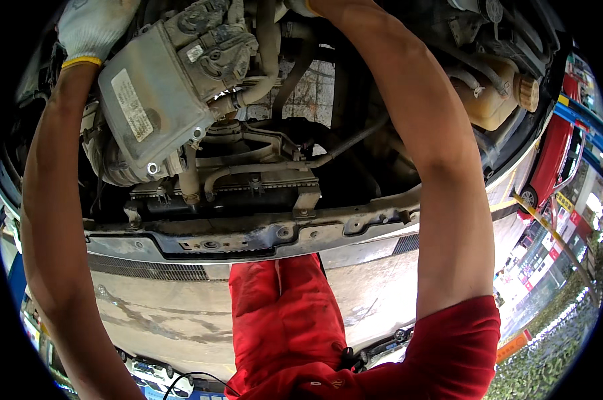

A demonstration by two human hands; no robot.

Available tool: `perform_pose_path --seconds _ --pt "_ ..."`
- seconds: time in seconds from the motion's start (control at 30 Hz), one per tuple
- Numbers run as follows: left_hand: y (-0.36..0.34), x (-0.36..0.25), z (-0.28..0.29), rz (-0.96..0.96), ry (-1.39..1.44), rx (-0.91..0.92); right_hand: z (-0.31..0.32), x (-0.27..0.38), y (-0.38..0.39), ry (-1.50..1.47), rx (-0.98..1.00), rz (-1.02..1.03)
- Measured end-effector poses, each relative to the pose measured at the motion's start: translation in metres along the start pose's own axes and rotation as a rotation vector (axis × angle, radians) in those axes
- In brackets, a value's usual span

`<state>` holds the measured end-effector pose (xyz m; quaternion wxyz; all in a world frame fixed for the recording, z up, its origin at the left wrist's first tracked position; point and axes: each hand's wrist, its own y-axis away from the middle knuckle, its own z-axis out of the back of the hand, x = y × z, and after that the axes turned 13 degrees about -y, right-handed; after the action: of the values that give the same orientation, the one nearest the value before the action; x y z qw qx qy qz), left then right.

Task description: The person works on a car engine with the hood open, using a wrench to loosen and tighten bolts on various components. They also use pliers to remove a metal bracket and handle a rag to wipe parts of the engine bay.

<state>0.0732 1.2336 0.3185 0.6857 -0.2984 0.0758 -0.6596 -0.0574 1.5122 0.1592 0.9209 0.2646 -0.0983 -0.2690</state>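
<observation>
My left hand [95, 30], in a white knit glove with a yellow cuff, reaches to the far left of an open engine bay. It is beside a grey plastic air filter housing [151, 100] with a pale label; its fingers run out past the top edge. Only a sliver of my right hand [303, 7], gloved too, shows at the top middle, close to a thick hose [267, 47]. What either hand holds or touches is hidden. Between my forearms lie the hoses and the radiator [228, 187].
The car's front crossmember [248, 237] runs across in front of my red-trousered legs. A yellowed plastic coolant tank [491, 93] with a cap sits at the right. An opening in the engine bay shows the tiled floor below. A red car [551, 157] stands far right.
</observation>
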Motion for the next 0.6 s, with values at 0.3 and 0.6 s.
perform_pose_path --seconds 0.3,0.6 --pt "0.001 0.008 -0.002 0.005 0.025 -0.042 0.001 -0.001 -0.01 -0.036 -0.016 -0.051" --pt "0.002 0.016 -0.013 0.021 0.009 -0.048 0.003 -0.012 -0.021 -0.137 0.037 -0.052"
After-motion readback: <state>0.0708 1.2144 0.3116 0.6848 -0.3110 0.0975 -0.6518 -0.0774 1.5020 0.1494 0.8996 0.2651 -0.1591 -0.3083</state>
